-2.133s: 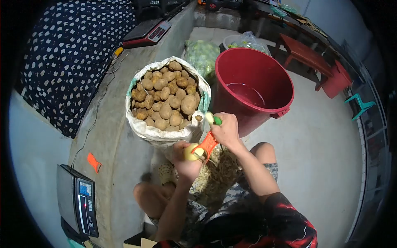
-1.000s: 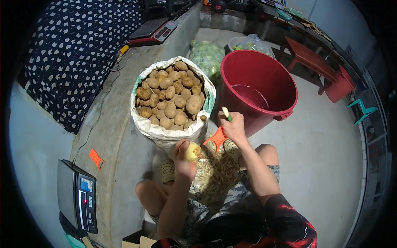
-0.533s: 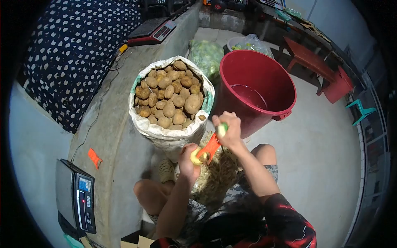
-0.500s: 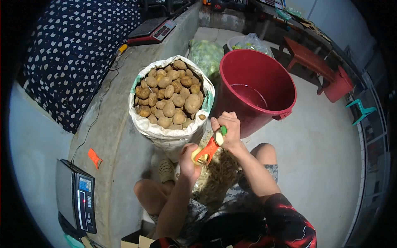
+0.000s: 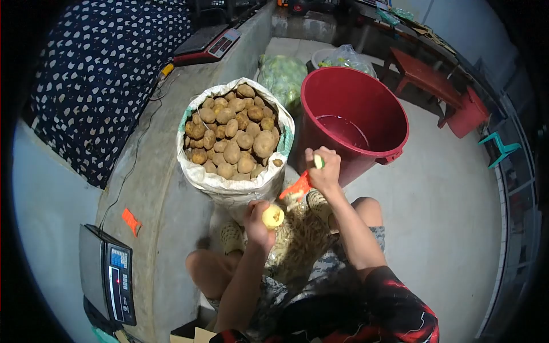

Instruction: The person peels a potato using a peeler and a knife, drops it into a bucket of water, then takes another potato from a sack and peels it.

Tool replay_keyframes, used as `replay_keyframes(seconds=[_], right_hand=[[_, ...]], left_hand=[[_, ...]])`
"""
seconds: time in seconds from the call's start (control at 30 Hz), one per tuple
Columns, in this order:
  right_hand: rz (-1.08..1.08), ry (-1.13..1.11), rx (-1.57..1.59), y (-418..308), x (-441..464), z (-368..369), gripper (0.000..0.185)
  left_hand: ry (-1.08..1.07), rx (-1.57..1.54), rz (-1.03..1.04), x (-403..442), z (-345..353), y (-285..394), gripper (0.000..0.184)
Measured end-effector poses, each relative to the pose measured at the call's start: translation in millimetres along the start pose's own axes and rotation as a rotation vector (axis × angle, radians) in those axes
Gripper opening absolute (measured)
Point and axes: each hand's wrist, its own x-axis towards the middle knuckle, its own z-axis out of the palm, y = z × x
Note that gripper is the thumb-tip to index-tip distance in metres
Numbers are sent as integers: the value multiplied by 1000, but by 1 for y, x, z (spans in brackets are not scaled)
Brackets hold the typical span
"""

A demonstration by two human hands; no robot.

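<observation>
My left hand is closed round a pale yellow peeled potato, which has a brownish patch on the side facing right. Up and to the right, my right hand grips an orange peeler by its pale and green handle. The peeler's head points down and left, apart from the potato, with a bit of peel at it. Beyond my hands stands a white sack filled with unpeeled potatoes. Peelings cover the floor between my feet.
A large red tub stands right of the sack, a bag of green produce behind. At the left are a scale, an orange object on the ledge and a second scale. A red bench is at the back right.
My right hand has moved up and right, drawing the peeler off the potato. The potato in my left hand is turned so that its brownish patch shows. The view has shifted slightly.
</observation>
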Motion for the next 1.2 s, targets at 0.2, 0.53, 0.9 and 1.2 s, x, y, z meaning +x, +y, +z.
replay_keyframes(seconds=[0.2,0.53,0.9,1.2], right_hand=[[-188,-15,73,-22,-5,0,30],[-115,-187,-55,-25,-7,-7,9],[-117,-210,-123,-43,-8,-11,16],[-94,-228,-22,-49,-18,-8,12]], left_hand=[[69,79,281,11,-8,-19,4],[95,196,402,12,-11,-20,10],[131,55,321,12,-8,-18,4],[209,-94,51,13,-10,-20,16]])
